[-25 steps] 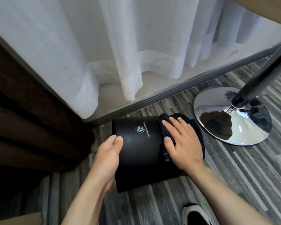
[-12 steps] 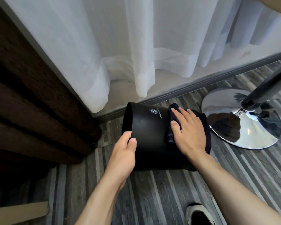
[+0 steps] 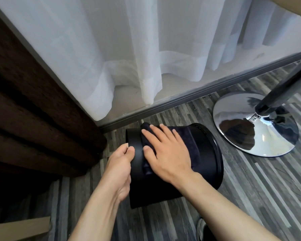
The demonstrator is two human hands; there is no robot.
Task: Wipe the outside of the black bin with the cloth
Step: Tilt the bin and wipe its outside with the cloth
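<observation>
Since the earlier frames the right hand [image 3: 165,152] has slid the cloth [image 3: 189,145] left along the bin [image 3: 205,157], covering the small white logo. Its fingers lie spread flat, pressing the dark cloth down. Matte and black, the bin lies on its side on the floor [image 3: 250,188], rim right. At its left end the left hand [image 3: 119,169] grips the edge, thumb pressed on top.

I see a smooth, matt black bin [image 3: 205,153] that looks plastic, a soft, napped dark cloth [image 3: 189,145], a mirror-polished chrome stand base [image 3: 242,136], sheer white curtain [image 3: 128,49] fabric, and wood-grain plank flooring [image 3: 259,188].
</observation>
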